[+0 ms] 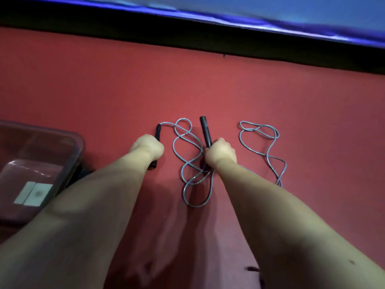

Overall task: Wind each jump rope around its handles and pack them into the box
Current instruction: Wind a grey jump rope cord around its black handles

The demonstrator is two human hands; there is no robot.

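red surface [104, 90] fills most of the view, its far edge meeting a dark band [145, 34] under a blue padded mat [270, 9] that slants down toward the right. at the left edge sits the clear plastic box [80, 147], cut off by the frame, with two white labels [33, 193] showing through it; its rounded right corner lies near the left forearm. the left hand [146, 148] is curled round a black handle [157, 132] whose tip points away from the person. from that tip a grey rope [185, 161] runs right and falls in loose, crossing loops on the surface between the hands. the right hand [220, 154], apart from the left, grips a second black handle [205, 130], tilted slightly left. further right, more grey loops [268, 147] lie flat and slip under the right forearm; whether they are the same rope cannot be told. bare red stretches beyond the hands to the far edge and out to the right.
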